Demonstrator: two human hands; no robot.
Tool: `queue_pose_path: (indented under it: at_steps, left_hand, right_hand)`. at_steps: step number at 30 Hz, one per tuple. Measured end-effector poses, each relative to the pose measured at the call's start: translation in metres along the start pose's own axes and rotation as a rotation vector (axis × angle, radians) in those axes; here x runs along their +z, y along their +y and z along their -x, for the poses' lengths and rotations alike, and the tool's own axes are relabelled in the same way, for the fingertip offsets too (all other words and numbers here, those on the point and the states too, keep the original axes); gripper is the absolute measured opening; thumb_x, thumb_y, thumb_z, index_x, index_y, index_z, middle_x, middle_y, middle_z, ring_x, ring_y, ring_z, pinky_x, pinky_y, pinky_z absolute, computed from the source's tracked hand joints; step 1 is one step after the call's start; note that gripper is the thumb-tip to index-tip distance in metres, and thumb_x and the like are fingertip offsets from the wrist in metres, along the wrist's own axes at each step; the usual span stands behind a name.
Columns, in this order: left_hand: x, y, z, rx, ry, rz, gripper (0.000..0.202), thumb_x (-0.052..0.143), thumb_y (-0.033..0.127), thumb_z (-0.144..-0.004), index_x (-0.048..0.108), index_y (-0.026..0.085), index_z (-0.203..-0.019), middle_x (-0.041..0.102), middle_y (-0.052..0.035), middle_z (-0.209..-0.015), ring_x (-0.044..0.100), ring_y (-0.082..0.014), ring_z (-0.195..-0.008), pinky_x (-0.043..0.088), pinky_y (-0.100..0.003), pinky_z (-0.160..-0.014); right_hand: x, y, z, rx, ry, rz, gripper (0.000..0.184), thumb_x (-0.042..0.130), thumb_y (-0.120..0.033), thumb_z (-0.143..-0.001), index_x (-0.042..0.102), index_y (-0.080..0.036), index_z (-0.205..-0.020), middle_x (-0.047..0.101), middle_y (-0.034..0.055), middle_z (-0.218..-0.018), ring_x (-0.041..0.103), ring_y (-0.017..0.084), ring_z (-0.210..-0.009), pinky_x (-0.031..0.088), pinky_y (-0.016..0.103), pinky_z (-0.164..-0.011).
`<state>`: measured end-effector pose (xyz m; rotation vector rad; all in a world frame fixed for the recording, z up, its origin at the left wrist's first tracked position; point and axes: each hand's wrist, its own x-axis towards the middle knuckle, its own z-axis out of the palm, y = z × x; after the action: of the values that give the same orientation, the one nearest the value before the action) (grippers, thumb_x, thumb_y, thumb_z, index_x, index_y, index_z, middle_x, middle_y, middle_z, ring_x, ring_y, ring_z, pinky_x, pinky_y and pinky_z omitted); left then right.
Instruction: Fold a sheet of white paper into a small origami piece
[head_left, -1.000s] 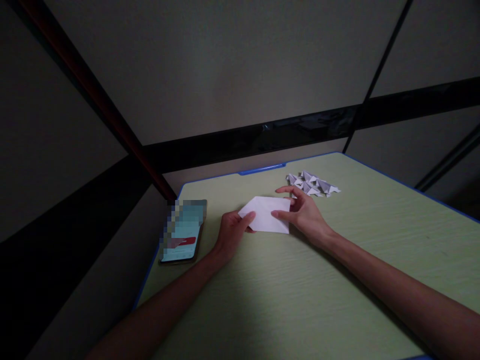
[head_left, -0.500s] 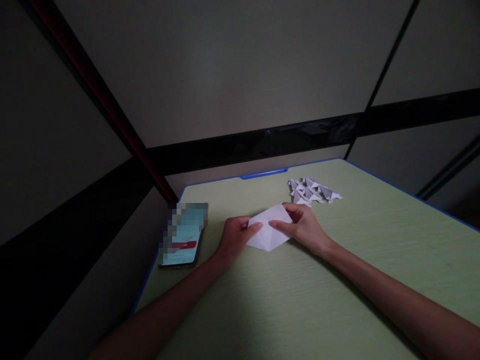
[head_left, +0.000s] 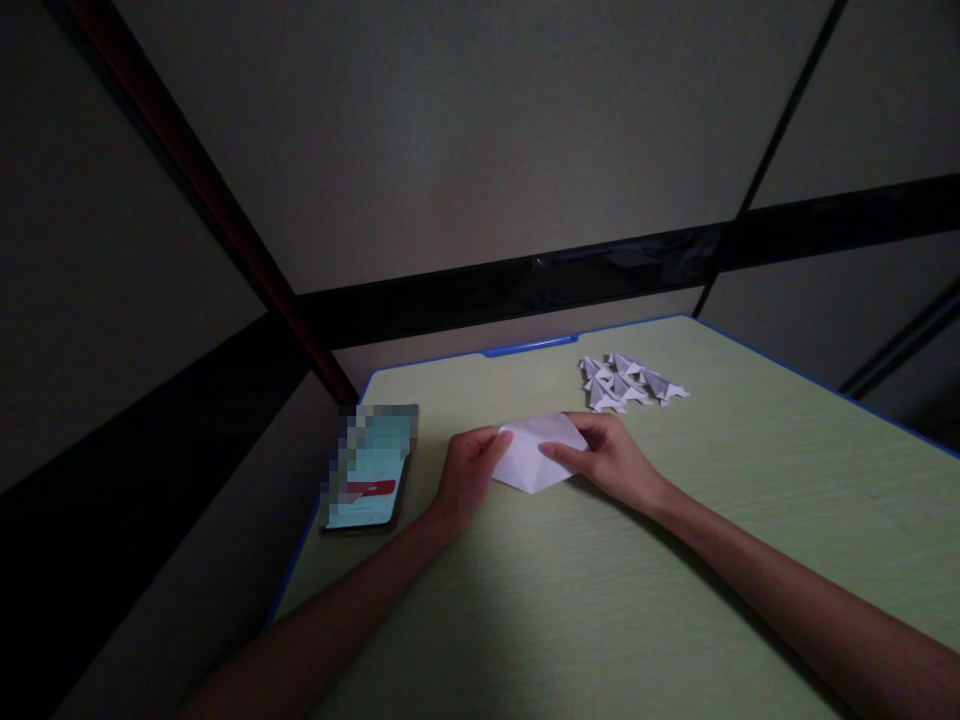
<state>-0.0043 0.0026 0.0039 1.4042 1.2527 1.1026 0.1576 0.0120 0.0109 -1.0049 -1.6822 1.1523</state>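
A white sheet of paper [head_left: 534,455], partly folded into a diamond-like shape, lies on the green table [head_left: 600,600]. My left hand [head_left: 469,475] pinches its left corner with curled fingers. My right hand [head_left: 611,460] grips its right side, thumb on top and fingers over the far edge. Both hands rest low on the table surface.
A phone [head_left: 367,470] with a lit screen lies at the table's left edge. Several small folded white paper pieces [head_left: 626,380] sit in a cluster at the far right. The table has a blue rim [head_left: 529,347]; dark bars and a wall stand behind it.
The paper was turned from a flat rectangle to a diamond pointing toward me, and both hands closed in on its two sides. Between the last two frames little has moved.
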Motion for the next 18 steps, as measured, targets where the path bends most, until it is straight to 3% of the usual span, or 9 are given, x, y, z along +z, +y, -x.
queue_pose_path:
  at_steps: [6, 9, 12, 15, 18]
  left_hand:
    - [-0.0007, -0.0033, -0.0021, -0.028, -0.091, 0.076, 0.028, 0.051, 0.039, -0.064, 0.050, 0.012, -0.058, 0.040, 0.0037, -0.050, 0.033, -0.0066, -0.047, 0.022, -0.019, -0.043]
    - [-0.0009, -0.0036, -0.0019, -0.027, -0.061, 0.086, 0.029, 0.050, 0.040, -0.065, 0.048, 0.013, -0.056, 0.039, 0.0035, -0.049, 0.034, -0.0074, -0.047, 0.023, -0.019, -0.043]
    - [-0.0004, -0.0025, -0.0012, 0.001, 0.005, 0.044, 0.028, 0.048, 0.039, -0.066, 0.047, 0.013, -0.055, 0.039, 0.0032, -0.049, 0.035, -0.0081, -0.048, 0.024, -0.020, -0.044]
    - [0.0006, -0.0009, -0.0004, 0.044, 0.038, -0.028, 0.027, 0.045, 0.036, -0.067, 0.045, 0.014, -0.053, 0.037, 0.0033, -0.048, 0.033, -0.0080, -0.048, 0.024, -0.020, -0.043]
    - [0.0017, -0.0005, -0.0002, 0.068, 0.050, -0.060, 0.026, 0.043, 0.034, -0.068, 0.043, 0.014, -0.052, 0.036, 0.0035, -0.048, 0.032, -0.0078, -0.048, 0.023, -0.020, -0.043]
  right_hand:
    - [-0.0049, 0.0016, -0.0014, 0.003, 0.076, 0.014, 0.018, 0.055, -0.029, -0.065, 0.059, -0.011, -0.065, 0.051, 0.0000, -0.056, 0.043, 0.009, -0.050, 0.033, 0.022, -0.046]
    - [-0.0055, 0.0015, 0.0005, -0.018, -0.020, 0.044, 0.021, 0.053, -0.030, -0.069, 0.061, -0.011, -0.067, 0.053, 0.0007, -0.058, 0.043, 0.009, -0.051, 0.033, 0.021, -0.046]
    - [-0.0038, 0.0008, 0.0033, -0.049, -0.142, 0.084, 0.025, 0.049, -0.029, -0.073, 0.064, -0.012, -0.081, 0.060, 0.0038, -0.071, 0.047, 0.011, -0.057, 0.035, 0.022, -0.049]
    - [-0.0026, -0.0002, 0.0050, -0.107, -0.143, 0.162, 0.030, 0.044, -0.026, -0.076, 0.062, -0.015, -0.097, 0.063, 0.0062, -0.086, 0.050, 0.013, -0.064, 0.038, 0.023, -0.053]
    - [-0.0032, -0.0013, 0.0059, -0.249, -0.130, 0.294, 0.032, 0.042, -0.019, -0.076, 0.061, -0.016, -0.101, 0.062, 0.0056, -0.078, 0.049, 0.011, -0.059, 0.037, 0.022, -0.052]
